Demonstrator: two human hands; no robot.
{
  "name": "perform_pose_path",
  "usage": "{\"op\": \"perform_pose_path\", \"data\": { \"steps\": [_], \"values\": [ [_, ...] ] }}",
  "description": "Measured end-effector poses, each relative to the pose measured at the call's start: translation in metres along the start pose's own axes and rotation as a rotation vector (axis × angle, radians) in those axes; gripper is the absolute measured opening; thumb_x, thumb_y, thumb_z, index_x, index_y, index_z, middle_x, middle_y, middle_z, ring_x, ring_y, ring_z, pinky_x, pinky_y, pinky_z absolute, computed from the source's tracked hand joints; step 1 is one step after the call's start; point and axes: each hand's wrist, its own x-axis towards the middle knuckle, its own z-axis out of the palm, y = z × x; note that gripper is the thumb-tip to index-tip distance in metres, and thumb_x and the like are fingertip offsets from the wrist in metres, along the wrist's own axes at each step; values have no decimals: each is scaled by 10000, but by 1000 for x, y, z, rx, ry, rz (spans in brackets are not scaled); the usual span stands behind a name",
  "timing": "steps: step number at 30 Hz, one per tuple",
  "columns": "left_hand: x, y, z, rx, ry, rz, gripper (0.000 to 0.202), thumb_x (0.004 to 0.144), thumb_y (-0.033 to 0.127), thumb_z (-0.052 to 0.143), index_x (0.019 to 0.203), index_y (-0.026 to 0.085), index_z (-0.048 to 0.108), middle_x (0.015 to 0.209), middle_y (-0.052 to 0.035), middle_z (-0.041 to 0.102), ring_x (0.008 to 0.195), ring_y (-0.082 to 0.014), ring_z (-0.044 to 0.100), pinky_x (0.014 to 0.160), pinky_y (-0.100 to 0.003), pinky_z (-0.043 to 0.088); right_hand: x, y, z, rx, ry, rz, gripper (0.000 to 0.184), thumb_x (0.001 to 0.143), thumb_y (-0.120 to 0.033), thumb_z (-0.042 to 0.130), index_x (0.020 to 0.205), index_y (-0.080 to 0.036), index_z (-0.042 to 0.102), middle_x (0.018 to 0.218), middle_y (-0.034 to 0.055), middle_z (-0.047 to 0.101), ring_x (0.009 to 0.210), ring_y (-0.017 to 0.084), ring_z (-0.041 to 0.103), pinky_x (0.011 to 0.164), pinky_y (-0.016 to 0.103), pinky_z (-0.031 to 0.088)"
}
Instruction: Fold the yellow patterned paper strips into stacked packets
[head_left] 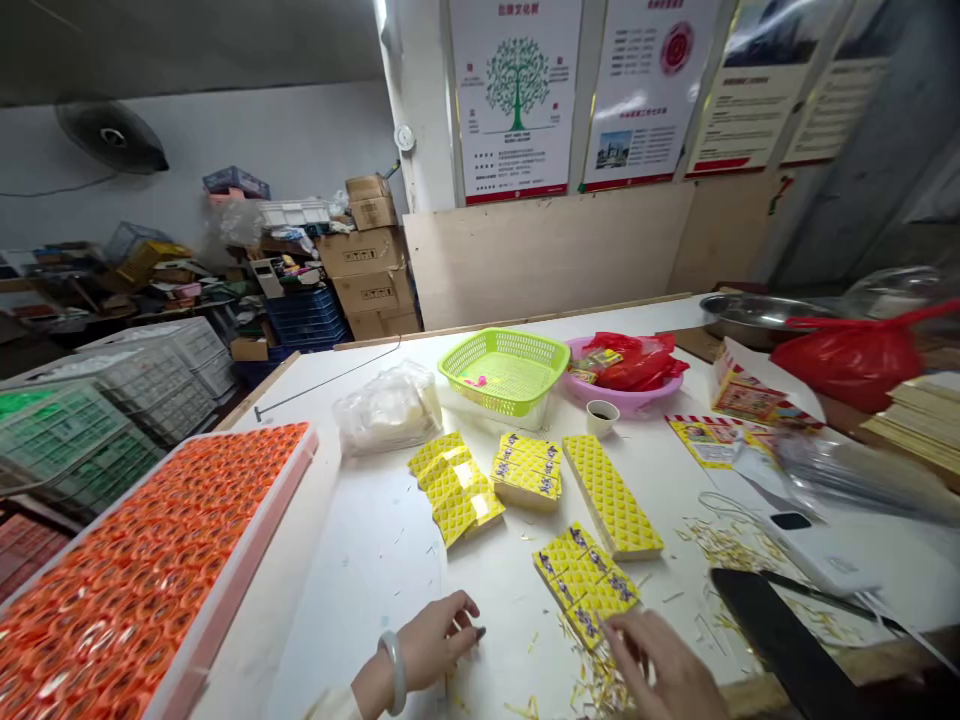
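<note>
My left hand (433, 642), with a pale bangle at the wrist, hovers over or rests on the white table with its fingers loosely curled and apart. A small dark spot shows at one fingertip; I cannot tell what it is. My right hand (664, 662) has its fingertips on the near corner of a yellow patterned card sheet (581, 580) with dark blue print. Beyond it lie a stack of similar printed yellow cards (527, 468), a long yellow patterned stack (613, 500) and some overlapping yellow pieces (456, 490).
An orange-filled tray (259, 520) runs along the left. Behind the cards stand a plastic bag (388, 410), a green basket (502, 370), a pink basin (626, 392) and a paper cup (601, 416). Paper strips (600, 680), a phone (780, 640) and a white power bank (817, 550) lie at right.
</note>
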Motion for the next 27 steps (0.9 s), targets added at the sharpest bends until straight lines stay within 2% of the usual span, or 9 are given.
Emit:
{"op": "perform_pose_path", "data": {
  "steps": [2,4,7,10,12,15,18,23,27],
  "values": [
    [23,9,-13,61,95,15,272,880,342,398,1020,180,567,955,-39,668,786,-149,627,657,-246,500,26,20,-3,-283,216,-72,326,873,-455,441,909,-216,660,897,99,643,906,270,583,797,424,476],
    [48,16,-30,143,213,19,329,905,347,336,1081,163,545,1053,-73,640,941,-166,608,832,-280,484,48,38,-1,-518,365,-131,397,852,-470,437,986,-175,666,1089,162,613,1115,343,497,899,486,426],
    [79,18,-54,287,353,-23,578,811,360,529,1313,109,391,1375,-168,425,1308,-266,354,1089,-380,277,70,58,12,-705,425,-158,554,815,-530,449,1120,-106,631,1331,218,463,1311,410,277,1012,581,287],
    [94,6,-58,412,358,-120,959,580,248,740,1396,47,276,1468,-246,256,1380,-382,172,1111,-470,211,76,71,31,-757,403,-161,703,761,-623,469,1212,-95,580,1417,215,373,1366,397,162,1056,614,174],
    [95,-7,-51,470,332,-156,828,623,199,697,1361,47,354,1445,-242,315,1353,-367,268,1086,-440,282,75,79,42,-767,388,-165,710,749,-636,474,1185,-90,603,1419,215,374,1373,384,152,1068,608,147],
    [87,-26,-40,541,342,-123,398,839,148,446,1231,142,521,1428,-124,401,1289,-230,418,1034,-318,364,70,86,53,-764,378,-147,628,772,-608,464,1106,-111,656,1372,203,445,1367,383,173,1061,612,157],
    [76,-40,-40,601,412,-89,342,923,128,297,1071,181,601,1254,-72,571,1149,-176,539,946,-284,423,68,85,56,-724,404,-145,547,790,-584,457,1037,-150,682,1322,181,501,1358,393,188,1042,630,180],
    [68,-52,-55,710,531,-49,204,928,207,432,851,183,620,973,-49,645,935,-187,600,757,-258,462,76,74,45,-674,424,-238,343,870,-376,395,729,-202,654,1284,102,549,1325,321,304,1087,565,177],
    [64,-56,-72,789,583,45,200,902,289,525,754,186,612,874,-44,646,856,-197,600,679,-259,453,81,71,41,-674,436,-194,387,816,-505,476,842,-169,666,1289,158,523,1323,360,282,1078,584,178]
  ]
}}
